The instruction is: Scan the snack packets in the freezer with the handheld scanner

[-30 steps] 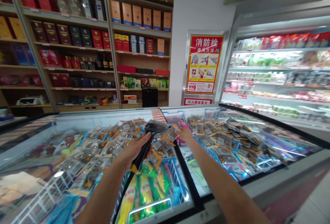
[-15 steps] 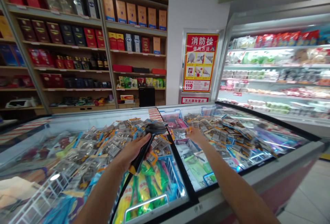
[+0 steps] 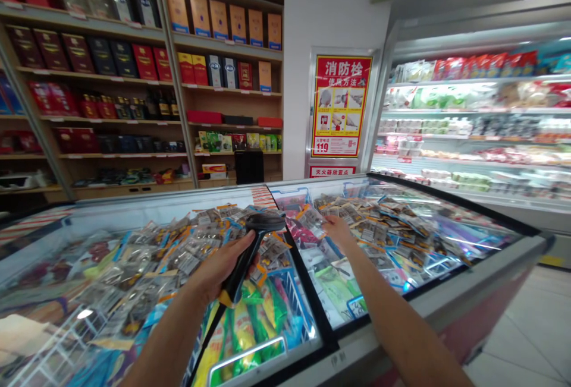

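My left hand [image 3: 232, 261] is wrapped round the handle of a black barcode scanner [image 3: 263, 222]. Its head points right, and a black cable runs down from the yellow-trimmed grip. My right hand [image 3: 338, 232] pinches the edge of a clear plastic packet [image 3: 311, 220] with orange trim, just right of the scanner head. Both hands are above the glass top of a chest freezer [image 3: 312, 344]. Many similar packets [image 3: 196, 241] lie in piles on both sides of the freezer's black divider [image 3: 307, 280].
Yellow and green bags [image 3: 245, 330] sit in a wire basket under my left arm. Behind the freezer stand shelves of boxed goods [image 3: 218, 72] and a wall with a red fire-hydrant notice [image 3: 341, 106]. A lit open refrigerator [image 3: 473, 131] stands at the right.
The packet in my right hand has turned so that its face shows more clearly beside the scanner head. My left hand still grips the scanner. The view has shifted slightly.
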Tool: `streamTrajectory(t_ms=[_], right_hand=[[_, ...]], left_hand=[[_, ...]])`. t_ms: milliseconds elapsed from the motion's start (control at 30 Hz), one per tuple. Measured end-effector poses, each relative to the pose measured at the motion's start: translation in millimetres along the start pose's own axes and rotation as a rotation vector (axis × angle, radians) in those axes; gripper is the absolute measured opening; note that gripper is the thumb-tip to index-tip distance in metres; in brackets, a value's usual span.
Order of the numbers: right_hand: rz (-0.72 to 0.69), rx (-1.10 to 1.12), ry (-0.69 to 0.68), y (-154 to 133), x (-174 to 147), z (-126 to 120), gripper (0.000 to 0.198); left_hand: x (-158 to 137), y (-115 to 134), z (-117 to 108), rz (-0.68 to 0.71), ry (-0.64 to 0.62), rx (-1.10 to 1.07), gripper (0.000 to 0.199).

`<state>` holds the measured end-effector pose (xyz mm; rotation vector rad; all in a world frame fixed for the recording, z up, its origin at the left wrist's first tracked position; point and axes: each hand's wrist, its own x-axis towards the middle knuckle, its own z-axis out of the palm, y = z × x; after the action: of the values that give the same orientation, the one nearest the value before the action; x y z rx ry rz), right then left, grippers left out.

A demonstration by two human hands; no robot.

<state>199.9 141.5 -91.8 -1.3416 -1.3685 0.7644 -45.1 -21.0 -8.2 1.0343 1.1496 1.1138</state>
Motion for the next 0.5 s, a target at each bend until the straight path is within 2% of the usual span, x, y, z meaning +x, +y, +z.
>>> streamTrajectory(t_ms=[100,200,500], right_hand=[[0.091,0.266,0.07,5,2,4,0.021],[0.17,0.415,0.102,6,1,6,0.018],[0.277,0.496,0.074,-6,-8,2,0.018]], left_hand=[[2,-3,1,-0.022,-0.048,-0.086,0.036],[2,-4,3,-0.049,-0.114,-0.151,0.035],[-3,2,5,-0.089,-0.171,-0.293,0.032]])
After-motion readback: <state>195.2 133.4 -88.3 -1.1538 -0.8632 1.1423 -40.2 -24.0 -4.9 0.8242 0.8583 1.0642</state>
